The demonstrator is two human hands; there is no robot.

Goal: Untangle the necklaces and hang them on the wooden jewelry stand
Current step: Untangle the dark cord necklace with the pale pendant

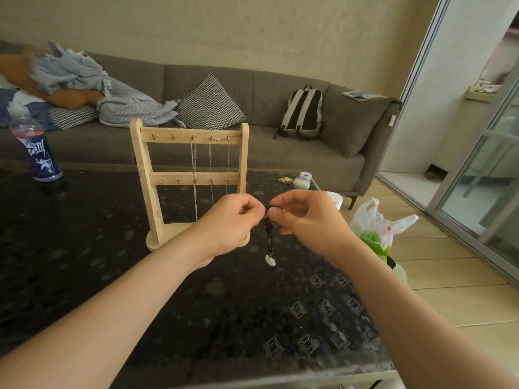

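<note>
Hands nearly touching just below centre of frame, raised above the table. Left hand (230, 220) and right hand (306, 220) both pinch the top of a dark cord necklace (269, 234) between thumb and fingertips, the other fingers curled in. A small gold bit (284, 211), perhaps the clasp, shows at the right fingertips. Cord hangs doubled and twisted below the pinch and ends in a pale pendant (270, 260), which dangles in front of the dark table (84, 248). Judgement: very light and limp, no stiffness. Braided cord should give good grip and not slip, but the twist will likely tighten if pulled hard. Pendant looks like stone or glass, the one breakable part, so let it hang free and keep it from knocking the stand. Best hold is at the cord ends by the clasp: tease the strands apart sideways, then carry the loop by its top. Behind the hands, wooden jewelry stand (140, 175) upright on the table, with thin silver chains (193, 164) hung from the centre and right hooks of its upper bar. The two left hooks on that bar look free. Farther out: bottle (36, 153) at left edge, grey sofa (280, 88) across upper frame with a backpack (304, 112) on it, white plastic bag (376, 220) at right.
</note>
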